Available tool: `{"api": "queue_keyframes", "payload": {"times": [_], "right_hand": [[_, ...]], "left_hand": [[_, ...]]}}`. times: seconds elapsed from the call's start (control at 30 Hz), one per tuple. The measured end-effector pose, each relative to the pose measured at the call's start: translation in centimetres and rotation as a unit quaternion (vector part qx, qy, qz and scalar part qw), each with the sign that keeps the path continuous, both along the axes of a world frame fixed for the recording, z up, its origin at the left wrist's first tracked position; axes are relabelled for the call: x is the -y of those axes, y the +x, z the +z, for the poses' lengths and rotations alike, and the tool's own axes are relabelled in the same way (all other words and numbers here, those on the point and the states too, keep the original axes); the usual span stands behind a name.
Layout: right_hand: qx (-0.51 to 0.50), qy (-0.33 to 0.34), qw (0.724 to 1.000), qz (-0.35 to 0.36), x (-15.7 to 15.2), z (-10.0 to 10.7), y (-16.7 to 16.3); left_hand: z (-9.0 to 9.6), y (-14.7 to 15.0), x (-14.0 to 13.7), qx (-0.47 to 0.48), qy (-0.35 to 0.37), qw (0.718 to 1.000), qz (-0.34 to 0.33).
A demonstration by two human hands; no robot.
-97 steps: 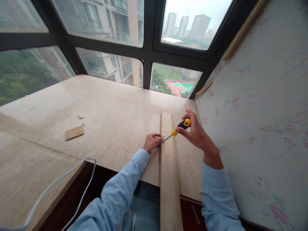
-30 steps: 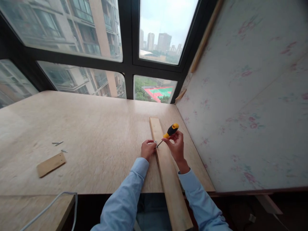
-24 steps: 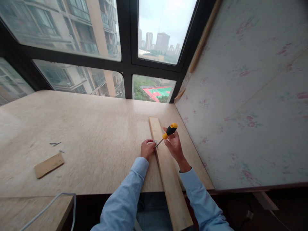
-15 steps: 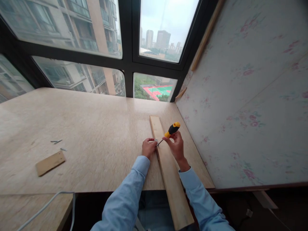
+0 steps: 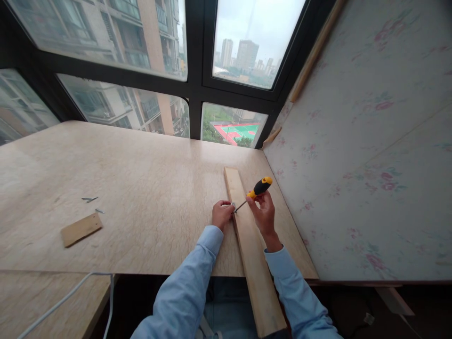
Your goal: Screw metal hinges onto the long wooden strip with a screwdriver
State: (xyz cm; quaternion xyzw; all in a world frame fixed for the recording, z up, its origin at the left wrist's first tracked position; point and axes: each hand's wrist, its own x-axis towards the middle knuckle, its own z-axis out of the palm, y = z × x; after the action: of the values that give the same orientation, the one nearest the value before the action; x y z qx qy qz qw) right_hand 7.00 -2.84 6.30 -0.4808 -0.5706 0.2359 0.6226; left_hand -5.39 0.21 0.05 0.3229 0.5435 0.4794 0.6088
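Screwdriver (image 5: 262, 185) with yellow and black handle is gripped in my right hand (image 5: 264, 210), the thumb and fingers closed around the lower part of the handle. It leans, with the shaft going down to the left, and its tip meets the left edge of the long wooden board (image 5: 254, 263). At this same edge, the fingers of my left hand (image 5: 222, 214) are closed on a small metal piece (image 5: 233, 205); how firmly I pinch it, I cannot tell. The board lies on the table (image 5: 148, 188), its near end reaching past the table's front edge.

I judge the step in hand is driving a screw through the metal piece into the wood, although the screw head is too small to see. The next move calls for a turn of the handle, with the tip well seated and the metal piece steady against the board.

On the handle I can read no brand or label. The small wooden plate (image 5: 81, 230), lying well to the left, also shows no readable writing.
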Motion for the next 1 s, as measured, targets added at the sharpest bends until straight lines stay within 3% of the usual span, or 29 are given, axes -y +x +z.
{"api": "queue_keyframes", "payload": {"times": [0.13,0.33,0.4,0.57,0.8,1.0], "right_hand": [[-0.009,0.003,0.996,0.089,0.2,0.0,-0.1],[0.013,-0.025,0.999,-0.033,0.0,-0.6,-0.3],[-0.002,-0.023,0.999,-0.029,0.0,-0.6,-0.3],[0.024,-0.007,0.998,0.06,0.2,-0.6,-0.3],[-0.013,-0.022,0.998,-0.052,-0.3,-1.3,-0.5],[-0.018,-0.006,0.998,0.06,0.3,-0.2,-0.6]], "left_hand": [[0.0,0.0,0.0,0.011,-0.004,1.0,-0.002],[-0.1,-0.1,-0.1,0.008,0.001,1.0,-0.005],[-0.1,0.0,-0.1,0.01,-0.001,1.0,-0.005],[0.0,0.0,-0.1,0.009,-0.005,1.0,-0.003],[0.3,-0.1,0.2,0.028,-0.005,1.0,-0.009],[0.1,-0.1,0.1,0.025,0.0,1.0,-0.011]]}}
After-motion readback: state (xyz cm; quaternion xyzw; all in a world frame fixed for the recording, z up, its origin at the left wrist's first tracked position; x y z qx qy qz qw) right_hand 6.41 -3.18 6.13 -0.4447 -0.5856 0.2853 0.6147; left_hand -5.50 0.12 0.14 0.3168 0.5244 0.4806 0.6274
